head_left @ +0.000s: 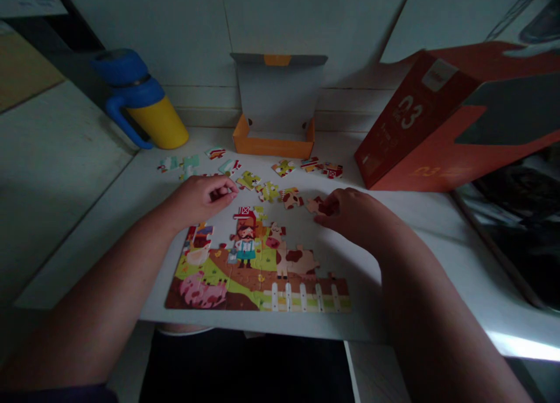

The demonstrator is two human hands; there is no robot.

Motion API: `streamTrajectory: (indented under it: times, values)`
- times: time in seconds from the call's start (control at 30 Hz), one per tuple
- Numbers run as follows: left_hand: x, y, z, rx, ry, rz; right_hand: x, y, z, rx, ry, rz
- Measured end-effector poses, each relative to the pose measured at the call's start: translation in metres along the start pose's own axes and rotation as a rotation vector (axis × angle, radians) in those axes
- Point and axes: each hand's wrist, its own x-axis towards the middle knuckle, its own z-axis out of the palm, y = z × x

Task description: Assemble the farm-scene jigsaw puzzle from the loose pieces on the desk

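Observation:
A partly joined farm jigsaw puzzle (245, 280) lies flat near the table's front edge, showing a farmer, a cow, a pig and a white fence. My right hand (350, 213) pinches a jigsaw piece (314, 205) with a pinkish and brown print, just above and right of the joined part. Over the puzzle's upper left, my left hand (203, 199) is closed in a loose curl, thumb close to the fingertips, and nothing shows in it. Between and beyond the hands lie several loose pieces, among them a brown-spotted piece (291, 199) and a green piece (268, 191).
An orange box (273, 147) with its lid raised stands at the back by the wall. To the left is a blue and yellow jug (164, 123). A large red box (394, 123) stands at the right, with dark items beyond the table's right side.

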Motion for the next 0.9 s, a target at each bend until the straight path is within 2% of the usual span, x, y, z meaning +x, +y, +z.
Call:
streamTrajectory:
  times: [0.37, 0.9]
  values:
    - [0.0, 0.004, -0.001, -0.023, 0.002, 0.005, -0.003, -0.003, -0.001, 0.017, -0.024, -0.067]
    - [0.0, -0.001, 0.0, 0.006, 0.007, 0.022, -0.009, -0.009, -0.001, 0.141, -0.02, -0.068]
